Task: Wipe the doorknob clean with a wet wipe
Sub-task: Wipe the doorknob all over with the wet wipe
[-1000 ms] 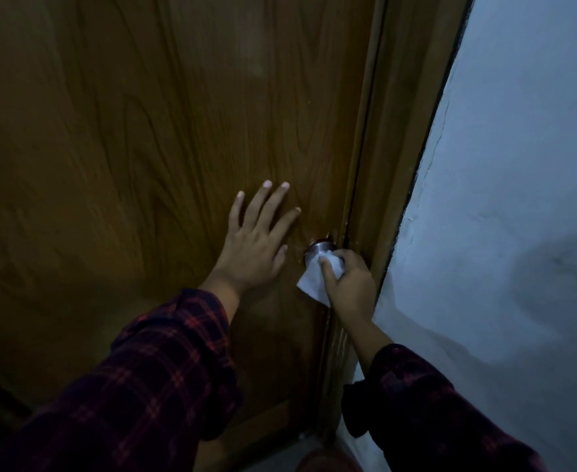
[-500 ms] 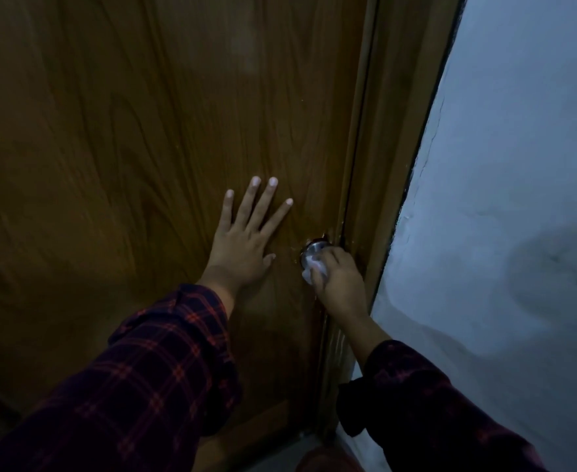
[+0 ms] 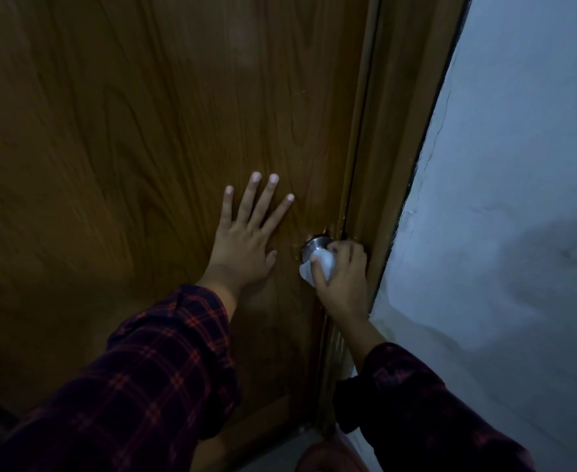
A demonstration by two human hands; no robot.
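Right hand [image 3: 343, 281] now bunches the wipe [image 3: 323, 264], grip clamped over the doorknob [image 3: 316, 246], left hand [image 3: 246, 240] flat beside it: scrubbing underway.

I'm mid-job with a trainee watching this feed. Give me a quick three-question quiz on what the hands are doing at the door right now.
1. True or false: the left hand lies flat, fingers spread, on the wooden door.
2. Which hand holds the wet wipe? A) left hand B) right hand C) neither
3. Fill in: the wipe is pressed against the metal ____, close to the door frame.

Key
1. True: the palm is against the door, left of the knob, holding nothing.
2. B: the right hand is closed around the bunched white wipe.
3. Doorknob: only its upper left part shows past the wipe and the hand.
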